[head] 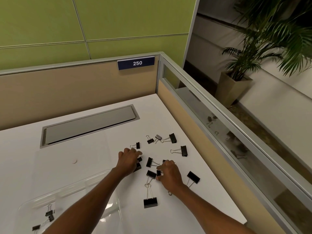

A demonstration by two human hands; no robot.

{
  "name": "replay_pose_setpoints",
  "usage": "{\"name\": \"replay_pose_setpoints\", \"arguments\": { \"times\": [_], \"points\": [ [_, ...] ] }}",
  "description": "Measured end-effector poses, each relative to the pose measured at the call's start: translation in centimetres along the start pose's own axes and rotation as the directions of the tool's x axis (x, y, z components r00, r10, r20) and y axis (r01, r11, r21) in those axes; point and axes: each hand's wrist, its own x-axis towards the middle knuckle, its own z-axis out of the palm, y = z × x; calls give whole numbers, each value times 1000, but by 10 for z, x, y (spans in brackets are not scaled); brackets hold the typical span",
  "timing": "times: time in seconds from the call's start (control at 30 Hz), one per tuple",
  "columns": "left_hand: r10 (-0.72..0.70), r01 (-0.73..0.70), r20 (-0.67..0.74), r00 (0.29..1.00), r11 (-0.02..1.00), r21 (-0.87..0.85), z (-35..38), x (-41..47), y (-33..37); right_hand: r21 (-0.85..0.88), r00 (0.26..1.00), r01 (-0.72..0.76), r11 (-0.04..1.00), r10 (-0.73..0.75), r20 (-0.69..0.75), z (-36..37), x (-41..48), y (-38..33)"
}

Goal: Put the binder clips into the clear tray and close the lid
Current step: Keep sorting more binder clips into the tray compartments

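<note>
Grey hatch (89, 125) behind scattered binder clips (184, 150)

A white desk top (168, 115) has a grey metal cable hatch (89, 125) set flush near its far edge, with a small round white disc (74, 161) lying nearer. Beige partition panels (67, 92) bound its far and right sides, the far one bearing a dark blue nameplate reading 250 (136, 63). Beyond stand a green panelled wall (101, 19) and a palm in a tan planter (233, 90).

Roughly thirteen loose binder clips (184, 150), three more in one clear tray (76, 184); two hands (130, 160); one plant (243, 65).
</note>
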Motion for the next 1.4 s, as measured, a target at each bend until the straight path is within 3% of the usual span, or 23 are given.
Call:
{"name": "replay_pose_setpoints", "arguments": {
  "times": [0.63, 0.97, 1.23, 1.4],
  "points": [
    [311, -307, -57, 949, 949, 67, 5, 22, -19, -123, 1000, 22, 992, -21, 11, 2, 2, -5],
    [350, -348, 5, 937, 928, 133, 5, 20, -10, -92, 999, -28, 995, 32, 43, -1, -4, -9],
    [425, -412, 41, 904, 841, 352, 7, 20, -11, -104, 995, -95, 990, 98, 23, -8, -8, -8],
    [446, -417, 13, 895, 826, 379, 7, 21, -9, -24, 990, -137, 990, 136, -23, -12, -12, -5]
  ]
}}
